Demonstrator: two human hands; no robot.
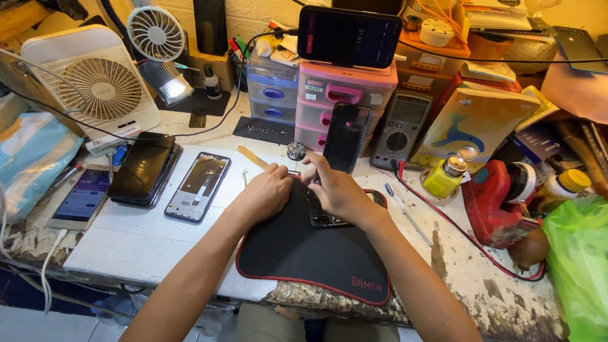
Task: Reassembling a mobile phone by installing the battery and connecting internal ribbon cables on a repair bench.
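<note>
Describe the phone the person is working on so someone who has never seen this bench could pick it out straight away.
Start at the black rectangular mouse mat with red edging at the front of the worn white workbench. On its far end lies a dark opened phone body, mostly covered by the right hand, with the left hand beside it. Unlike the other phones, it alone lies on the mat, under the hands.

Bare forearms, no sleeves, left hand (266, 193), right hand (339, 193)
</note>
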